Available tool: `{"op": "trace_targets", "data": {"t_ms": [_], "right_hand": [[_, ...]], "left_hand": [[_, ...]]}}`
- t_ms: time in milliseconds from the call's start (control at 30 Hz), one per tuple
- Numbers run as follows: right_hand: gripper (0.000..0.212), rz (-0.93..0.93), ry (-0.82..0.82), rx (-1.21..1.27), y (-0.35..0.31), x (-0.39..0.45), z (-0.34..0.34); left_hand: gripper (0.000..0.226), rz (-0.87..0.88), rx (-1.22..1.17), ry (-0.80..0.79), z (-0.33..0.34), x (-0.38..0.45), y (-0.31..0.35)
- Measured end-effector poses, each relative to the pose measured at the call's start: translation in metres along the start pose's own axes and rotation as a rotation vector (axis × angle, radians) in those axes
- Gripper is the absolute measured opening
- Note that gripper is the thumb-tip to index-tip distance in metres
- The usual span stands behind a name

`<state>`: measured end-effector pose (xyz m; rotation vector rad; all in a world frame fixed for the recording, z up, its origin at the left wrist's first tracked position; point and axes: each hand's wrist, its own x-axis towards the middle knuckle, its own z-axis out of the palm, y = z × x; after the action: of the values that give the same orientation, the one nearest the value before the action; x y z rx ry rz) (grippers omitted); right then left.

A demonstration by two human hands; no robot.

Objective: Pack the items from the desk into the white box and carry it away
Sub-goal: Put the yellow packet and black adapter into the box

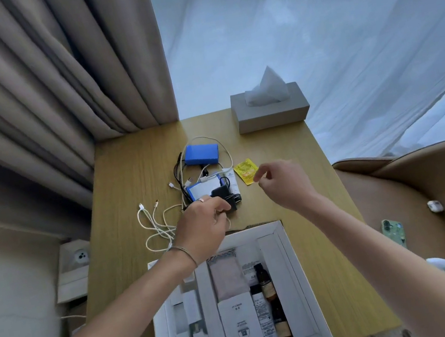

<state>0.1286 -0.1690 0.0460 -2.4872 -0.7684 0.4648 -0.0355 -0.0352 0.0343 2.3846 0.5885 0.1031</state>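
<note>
White box [298,270], open, set at desk's [126,167] near edge, already holding bottles and packets; black charger [224,194] pinched by left hand [204,225]; right hand [283,184] loosely curled, empty, held beside yellow sachet [245,171]; blue pack [201,153] and white cables [154,225] laid behind.

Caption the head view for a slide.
Left hand grips black charger; right hand hovers by yellow sachet, white box half packed.

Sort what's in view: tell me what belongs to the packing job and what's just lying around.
For the job:
white box, partly filled
blue pack
black charger, gripped by the left hand
white cables
yellow sachet, just beyond the right hand

Probably lying about:
tissue box on the desk
green phone and white earbud case on the chair
</note>
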Motion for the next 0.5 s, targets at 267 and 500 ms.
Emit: {"op": "trace_targets", "data": {"t_ms": [267,500], "right_hand": [[0.025,0.118,-0.039,-0.133,0.03,0.098,0.046],[0.038,0.188,-0.09,-0.299,0.052,0.148,0.096]], "left_hand": [[0.024,-0.148,0.117,-0.094,0.004,0.047,-0.01],[0.023,-0.173,0.128,-0.121,0.019,0.066,-0.013]]}}
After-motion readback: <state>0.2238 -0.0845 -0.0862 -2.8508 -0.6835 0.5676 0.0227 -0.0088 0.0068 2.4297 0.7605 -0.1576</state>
